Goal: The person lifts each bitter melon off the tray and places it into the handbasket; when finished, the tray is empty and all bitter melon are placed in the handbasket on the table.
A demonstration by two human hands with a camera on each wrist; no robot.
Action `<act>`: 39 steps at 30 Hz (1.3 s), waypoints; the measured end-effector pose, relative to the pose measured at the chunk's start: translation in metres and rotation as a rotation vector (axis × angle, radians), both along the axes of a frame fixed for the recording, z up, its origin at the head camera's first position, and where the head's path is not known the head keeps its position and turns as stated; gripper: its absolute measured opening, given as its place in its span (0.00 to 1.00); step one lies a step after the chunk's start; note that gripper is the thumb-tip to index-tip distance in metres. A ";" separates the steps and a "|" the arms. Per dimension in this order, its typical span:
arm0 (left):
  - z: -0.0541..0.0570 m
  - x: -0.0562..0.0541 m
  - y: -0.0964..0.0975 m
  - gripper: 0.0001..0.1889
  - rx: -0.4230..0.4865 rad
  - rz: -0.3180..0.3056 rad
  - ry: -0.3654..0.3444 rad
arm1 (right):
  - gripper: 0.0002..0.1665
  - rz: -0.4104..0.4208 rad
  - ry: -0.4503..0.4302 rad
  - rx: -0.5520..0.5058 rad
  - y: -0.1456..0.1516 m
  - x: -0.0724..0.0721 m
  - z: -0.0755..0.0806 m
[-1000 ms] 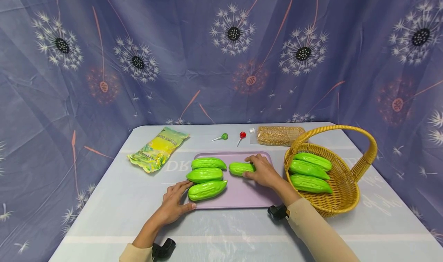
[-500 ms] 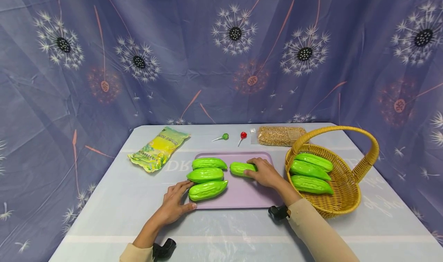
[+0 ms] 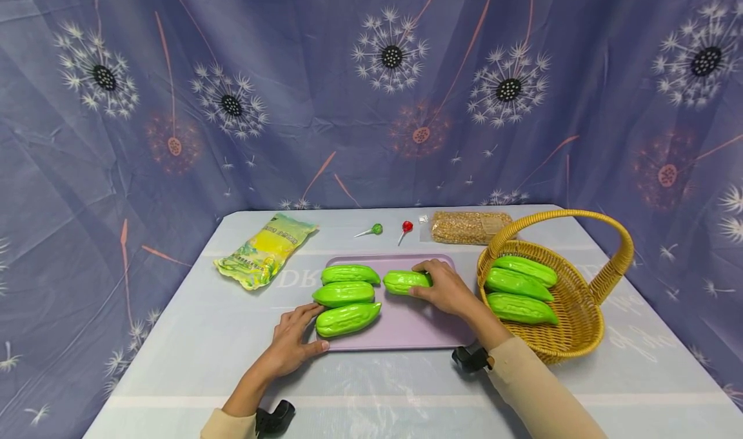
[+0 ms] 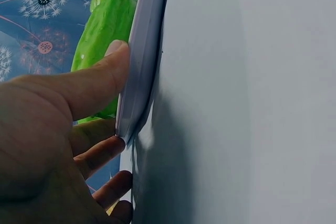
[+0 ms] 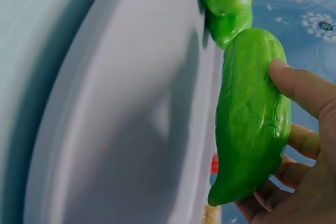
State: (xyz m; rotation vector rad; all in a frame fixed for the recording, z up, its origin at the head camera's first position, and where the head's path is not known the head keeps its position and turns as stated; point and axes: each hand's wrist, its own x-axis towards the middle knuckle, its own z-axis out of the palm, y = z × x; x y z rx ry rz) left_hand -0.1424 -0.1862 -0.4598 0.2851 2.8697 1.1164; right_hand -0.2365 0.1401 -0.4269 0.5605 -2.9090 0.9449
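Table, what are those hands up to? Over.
Right hand grips glossy green ridged gourd. Left hand at near-left corner of lilac rectangular tray. Possible obstacle: three matching gourds leftward.

Gourds (image 3: 348, 320): bright green
Tray (image 3: 406, 329): pale purple
Basket (image 3: 587, 320), right: golden yellow, woven pattern
Bag (image 3: 269, 249), far left: yellow and green
Left lollipop (image 3: 378, 229): green
Right lollipop (image 3: 407, 225): red
Packet (image 3: 464, 227), far right: golden tan
Sleeves (image 3: 540, 381): plain beige
Backdrop (image 3: 325, 110): blue-violet, white dark-centred dandelions, coral ones between

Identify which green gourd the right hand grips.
The lone gourd over the tray, in the right hand; three others lie left of it, three in the basket.
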 end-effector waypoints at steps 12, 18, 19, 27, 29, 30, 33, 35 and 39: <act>0.000 0.000 0.000 0.36 0.004 0.003 -0.003 | 0.29 0.010 0.065 -0.016 0.003 0.017 0.020; -0.001 0.000 0.000 0.36 0.004 0.001 0.000 | 0.29 0.012 0.085 -0.027 0.008 0.026 0.028; -0.001 0.000 0.000 0.36 0.003 0.001 -0.001 | 0.29 0.010 0.088 -0.027 0.009 0.028 0.030; -0.001 0.001 -0.001 0.37 0.010 -0.005 0.004 | 0.31 -0.006 0.113 -0.031 0.016 0.039 0.040; 0.000 0.001 -0.001 0.37 0.013 -0.008 0.007 | 0.31 -0.007 0.123 -0.032 0.019 0.041 0.043; 0.000 0.001 -0.001 0.37 0.010 -0.008 0.008 | 0.31 -0.006 0.130 -0.030 0.020 0.043 0.044; 0.000 0.001 0.000 0.36 0.005 -0.007 0.012 | 0.32 -0.003 0.149 -0.030 0.024 0.047 0.047; 0.000 0.001 0.000 0.36 0.004 -0.005 0.013 | 0.32 0.002 0.161 -0.027 0.028 0.049 0.050; 0.000 0.000 0.000 0.36 0.005 -0.005 0.013 | 0.32 0.006 0.165 -0.031 0.035 0.053 0.053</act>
